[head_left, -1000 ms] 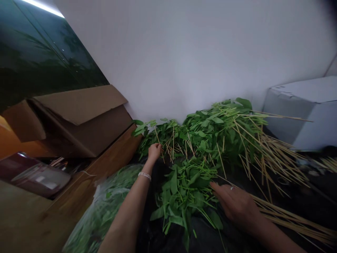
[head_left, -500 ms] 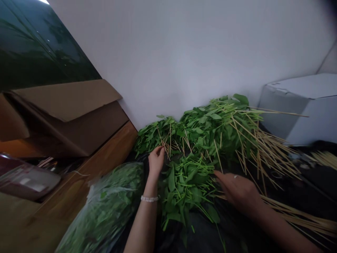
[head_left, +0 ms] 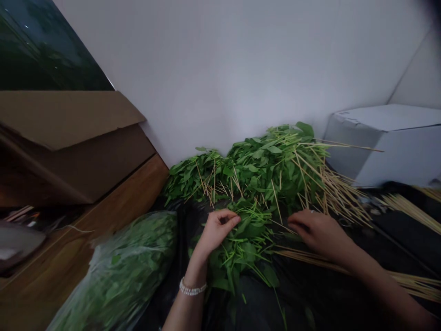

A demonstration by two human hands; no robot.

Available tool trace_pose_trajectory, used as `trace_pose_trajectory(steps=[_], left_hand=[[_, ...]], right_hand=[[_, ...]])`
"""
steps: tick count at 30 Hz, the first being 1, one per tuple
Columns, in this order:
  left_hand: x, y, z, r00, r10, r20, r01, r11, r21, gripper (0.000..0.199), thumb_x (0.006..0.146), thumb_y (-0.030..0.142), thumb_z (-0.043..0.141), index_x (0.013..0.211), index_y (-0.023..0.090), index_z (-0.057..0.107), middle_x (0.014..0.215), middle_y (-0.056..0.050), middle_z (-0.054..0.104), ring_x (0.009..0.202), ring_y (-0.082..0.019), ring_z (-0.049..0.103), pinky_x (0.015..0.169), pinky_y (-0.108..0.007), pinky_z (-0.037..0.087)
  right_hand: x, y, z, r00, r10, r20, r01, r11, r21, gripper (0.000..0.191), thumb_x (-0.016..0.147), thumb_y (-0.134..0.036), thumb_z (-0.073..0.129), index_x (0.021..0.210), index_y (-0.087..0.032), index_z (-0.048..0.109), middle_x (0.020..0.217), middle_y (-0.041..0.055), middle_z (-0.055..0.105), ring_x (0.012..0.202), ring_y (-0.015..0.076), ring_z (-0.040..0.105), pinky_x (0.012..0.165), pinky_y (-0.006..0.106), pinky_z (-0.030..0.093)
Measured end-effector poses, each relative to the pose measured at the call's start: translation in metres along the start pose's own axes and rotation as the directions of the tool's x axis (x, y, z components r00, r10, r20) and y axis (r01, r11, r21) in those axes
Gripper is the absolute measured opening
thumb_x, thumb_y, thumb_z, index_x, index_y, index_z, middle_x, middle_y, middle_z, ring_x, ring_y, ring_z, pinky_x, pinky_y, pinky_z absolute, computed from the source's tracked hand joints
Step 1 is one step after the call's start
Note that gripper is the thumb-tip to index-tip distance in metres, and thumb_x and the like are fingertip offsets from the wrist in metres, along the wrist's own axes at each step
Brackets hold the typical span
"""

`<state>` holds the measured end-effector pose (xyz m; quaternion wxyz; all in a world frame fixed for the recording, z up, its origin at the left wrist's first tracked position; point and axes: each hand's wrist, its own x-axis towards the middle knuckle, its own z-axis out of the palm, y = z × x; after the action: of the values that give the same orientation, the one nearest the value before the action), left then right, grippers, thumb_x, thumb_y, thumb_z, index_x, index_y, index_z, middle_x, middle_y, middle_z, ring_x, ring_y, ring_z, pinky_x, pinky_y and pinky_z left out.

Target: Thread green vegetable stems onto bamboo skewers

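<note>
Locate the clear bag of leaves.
In the head view, the clear bag of leaves lies at lower left, between the wooden board and the left hand.

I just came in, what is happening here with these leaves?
Someone works at a small pile of leafy greens: the left hand over its left side, the right hand beside it, near a thin stick. Behind lie larger heaps of greens with many sticks. A plastic bag of leaves sits to the left.
</note>
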<state>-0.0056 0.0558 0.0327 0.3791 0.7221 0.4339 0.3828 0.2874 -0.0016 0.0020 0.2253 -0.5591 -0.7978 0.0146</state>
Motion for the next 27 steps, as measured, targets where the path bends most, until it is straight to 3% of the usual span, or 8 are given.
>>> trace_pose_trajectory(steps=[5, 11, 14, 16, 19, 21, 23, 27], left_hand=[[-0.01, -0.006, -0.019, 0.932, -0.1, 0.348, 0.104, 0.995, 0.006, 0.018, 0.073, 0.034, 0.073, 0.076, 0.016, 0.076, 0.068, -0.003, 0.065, 0.062, -0.013, 0.054, 0.06, -0.023, 0.041], [-0.014, -0.018, -0.013, 0.924, -0.039, 0.38, -0.061, 0.967, 0.249, 0.019, 0.069, 0.032, 0.077, 0.085, 0.021, 0.078, 0.074, -0.001, 0.06, 0.064, -0.013, 0.053, 0.058, -0.02, 0.038], [-0.013, -0.016, -0.008, 0.936, -0.015, 0.352, -0.08, 0.965, 0.251, 0.013, 0.072, 0.032, 0.075, 0.081, 0.022, 0.078, 0.074, -0.001, 0.061, 0.067, -0.013, 0.055, 0.062, -0.022, 0.039], [-0.012, -0.014, -0.008, 0.958, 0.015, 0.287, -0.06, 0.987, 0.148, 0.014, 0.074, 0.032, 0.074, 0.08, 0.021, 0.077, 0.077, -0.002, 0.064, 0.07, -0.014, 0.057, 0.066, -0.023, 0.041], [-0.01, -0.011, -0.013, 0.996, 0.035, 0.083, -0.02, 0.983, -0.183, 0.018, 0.071, 0.035, 0.076, 0.078, 0.018, 0.075, 0.082, -0.005, 0.066, 0.077, -0.015, 0.059, 0.073, -0.025, 0.044], [-0.009, -0.011, -0.016, 0.996, -0.032, -0.086, -0.009, 0.897, -0.443, 0.025, 0.066, 0.038, 0.08, 0.078, 0.017, 0.073, 0.079, -0.004, 0.067, 0.075, -0.014, 0.059, 0.072, -0.025, 0.045], [-0.008, -0.011, -0.018, 0.976, -0.13, -0.172, -0.012, 0.766, -0.643, 0.031, 0.062, 0.04, 0.084, 0.079, 0.017, 0.071, 0.075, -0.002, 0.067, 0.068, -0.011, 0.057, 0.065, -0.022, 0.044], [-0.007, -0.011, -0.012, 0.966, -0.216, -0.139, 0.014, 0.584, -0.811, 0.033, 0.06, 0.035, 0.086, 0.08, 0.017, 0.067, 0.073, 0.0, 0.066, 0.063, -0.008, 0.056, 0.056, -0.018, 0.041]], right_hand=[[-0.005, -0.006, -0.004, 0.946, -0.048, 0.321, 0.023, 0.996, 0.081, 0.015, 0.083, -0.017, 0.054, 0.074, -0.022, 0.064, 0.079, 0.0005, 0.066, 0.074, 0.0152, 0.062, 0.067, 0.026, 0.042], [-0.008, -0.014, 0.014, 0.92, 0.014, 0.392, 0.028, 0.994, -0.102, 0.016, 0.078, -0.01, 0.053, 0.074, -0.019, 0.065, 0.081, 0.0057, 0.068, 0.078, 0.0209, 0.065, 0.063, 0.029, 0.041], [-0.008, -0.014, 0.02, 0.922, 0.012, 0.387, 0.049, 0.988, -0.148, 0.024, 0.08, -0.005, 0.046, 0.074, -0.018, 0.065, 0.078, 0.0069, 0.068, 0.073, 0.0199, 0.065, 0.061, 0.028, 0.039], [-0.008, -0.013, 0.023, 0.935, -0.008, 0.355, 0.069, 0.985, -0.161, 0.026, 0.08, -0.004, 0.044, 0.075, -0.018, 0.065, 0.075, 0.007, 0.067, 0.07, 0.0196, 0.064, 0.06, 0.029, 0.039], [-0.011, -0.012, 0.025, 0.948, -0.05, 0.315, 0.102, 0.983, -0.154, 0.022, 0.08, -0.007, 0.047, 0.074, -0.018, 0.065, 0.073, 0.0065, 0.067, 0.069, 0.0201, 0.064, 0.061, 0.029, 0.04], [-0.012, -0.012, 0.027, 0.949, -0.054, 0.31, 0.11, 0.98, -0.164, 0.021, 0.079, -0.007, 0.048, 0.074, -0.018, 0.065, 0.074, 0.0065, 0.067, 0.069, 0.0204, 0.065, 0.061, 0.029, 0.04], [-0.014, -0.013, 0.029, 0.948, -0.051, 0.315, 0.116, 0.975, -0.191, 0.024, 0.076, -0.003, 0.047, 0.075, -0.018, 0.066, 0.074, 0.0069, 0.067, 0.07, 0.0205, 0.065, 0.062, 0.03, 0.041], [-0.015, -0.016, 0.033, 0.946, -0.093, 0.311, 0.169, 0.959, -0.228, 0.024, 0.076, -0.002, 0.047, 0.079, -0.016, 0.066, 0.077, 0.0089, 0.068, 0.074, 0.0219, 0.066, 0.066, 0.031, 0.043]])
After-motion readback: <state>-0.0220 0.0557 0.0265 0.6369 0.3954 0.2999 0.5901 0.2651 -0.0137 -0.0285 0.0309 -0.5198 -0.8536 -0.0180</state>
